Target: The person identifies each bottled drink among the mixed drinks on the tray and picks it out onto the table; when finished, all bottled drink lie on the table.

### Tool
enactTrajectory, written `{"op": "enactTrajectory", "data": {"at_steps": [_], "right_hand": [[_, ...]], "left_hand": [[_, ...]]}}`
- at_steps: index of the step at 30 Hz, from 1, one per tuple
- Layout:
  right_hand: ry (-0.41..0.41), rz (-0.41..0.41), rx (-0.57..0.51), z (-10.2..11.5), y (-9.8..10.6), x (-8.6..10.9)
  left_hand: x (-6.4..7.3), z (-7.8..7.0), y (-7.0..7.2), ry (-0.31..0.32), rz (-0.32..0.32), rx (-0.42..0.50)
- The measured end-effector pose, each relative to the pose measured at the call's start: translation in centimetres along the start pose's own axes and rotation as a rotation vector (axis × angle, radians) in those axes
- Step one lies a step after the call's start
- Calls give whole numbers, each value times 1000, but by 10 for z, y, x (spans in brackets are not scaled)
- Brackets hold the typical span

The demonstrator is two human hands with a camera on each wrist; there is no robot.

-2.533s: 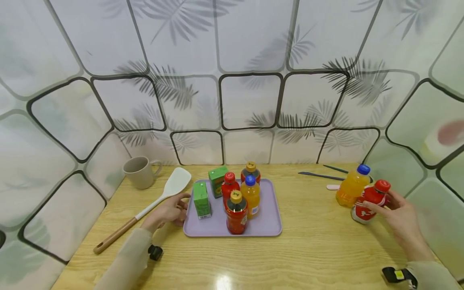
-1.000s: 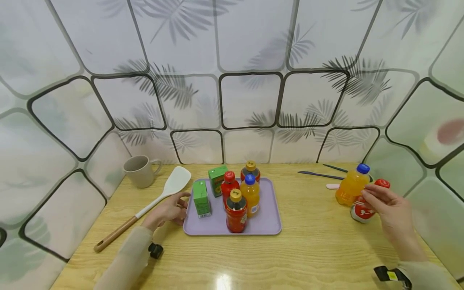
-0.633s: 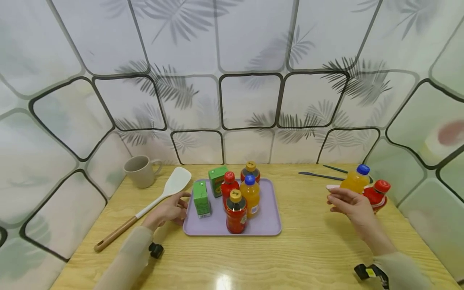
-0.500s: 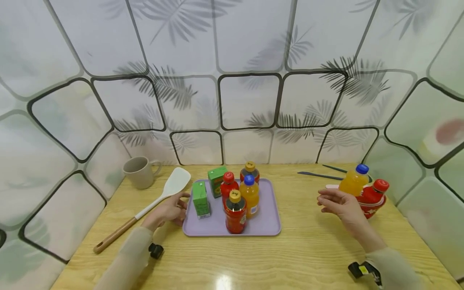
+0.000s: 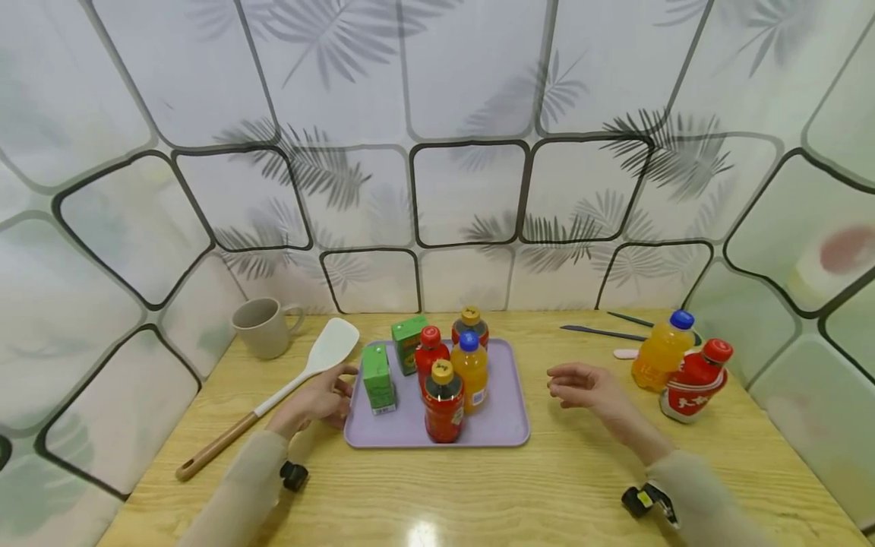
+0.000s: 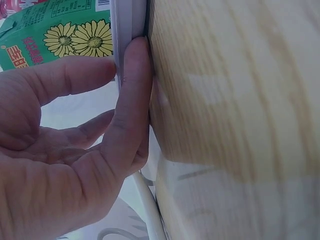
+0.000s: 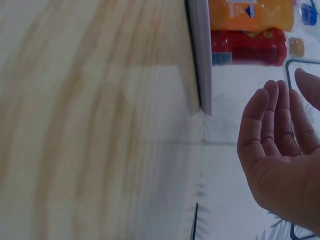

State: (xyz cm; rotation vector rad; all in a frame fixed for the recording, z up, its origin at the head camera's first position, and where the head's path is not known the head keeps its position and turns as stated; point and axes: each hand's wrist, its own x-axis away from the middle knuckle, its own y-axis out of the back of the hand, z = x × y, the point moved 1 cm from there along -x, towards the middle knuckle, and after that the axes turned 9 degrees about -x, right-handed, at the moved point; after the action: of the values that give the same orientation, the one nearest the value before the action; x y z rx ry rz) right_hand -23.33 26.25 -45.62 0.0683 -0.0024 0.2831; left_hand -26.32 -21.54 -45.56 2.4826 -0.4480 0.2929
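Note:
My left hand (image 5: 317, 401) is at the left edge of a lilac tray (image 5: 506, 414); in the left wrist view the thumb and forefinger pinch its rim (image 6: 131, 22). On the tray stand two green drink cartons, the front one (image 5: 378, 377) nearest my left hand. Beside them are a red-capped bottle (image 5: 431, 357), a blue-capped orange juice bottle (image 5: 472, 377) and two gold-capped bottles, the front one (image 5: 444, 410) red-labelled. My right hand (image 5: 598, 393) hovers right of the tray, fingers loosely bent, touching nothing.
To the right stand another orange juice bottle (image 5: 661, 353) and a red bottle (image 5: 693, 380). Behind them lie dark thin utensils (image 5: 601, 331) and a pink-ended one (image 5: 625, 354). A beige mug (image 5: 263, 330) and a white spatula (image 5: 331, 349) are at left. Patterned curtains surround the table.
My right hand has let go of the red bottle at right and moved left toward the tray. The left hand stays at the tray's edge.

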Motion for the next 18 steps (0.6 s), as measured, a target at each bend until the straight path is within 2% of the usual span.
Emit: {"op": "enactTrajectory", "data": {"at_steps": [8, 13, 18], "right_hand": [[-70, 41, -17, 4, -27, -10], [-83, 90, -14, 8, -43, -14], [-67, 84, -9, 10, -59, -23]], "left_hand": [[-2, -1, 0, 0, 3, -5], [-4, 0, 0, 3, 7, -1], [-3, 0, -1, 1, 8, 1]]}}
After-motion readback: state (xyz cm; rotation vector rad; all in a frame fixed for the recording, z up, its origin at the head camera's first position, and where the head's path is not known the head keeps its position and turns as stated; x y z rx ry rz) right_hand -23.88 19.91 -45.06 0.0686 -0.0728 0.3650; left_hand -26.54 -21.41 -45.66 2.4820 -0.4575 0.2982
